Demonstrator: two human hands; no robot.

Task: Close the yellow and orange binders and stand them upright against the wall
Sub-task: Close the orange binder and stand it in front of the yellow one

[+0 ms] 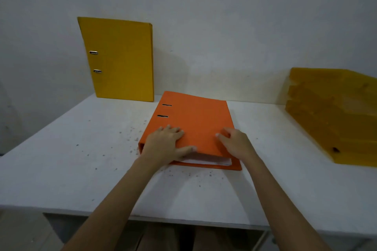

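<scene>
The orange binder [193, 126] lay flat on the white table [67, 149], its cover nearly shut over white sheets that showed at the near edge, with the left hand [166, 141] spread palm-down on the cover near the spine corner, thumb at the front edge, and the right hand [234, 142] pressing with bent fingers at the near right corner; neither hand was closed around it. The yellow binder [120, 59] stood closed and upright against the wall [224, 26] behind. A stack of translucent yellow trays [330, 116] sat at the table's right.
</scene>
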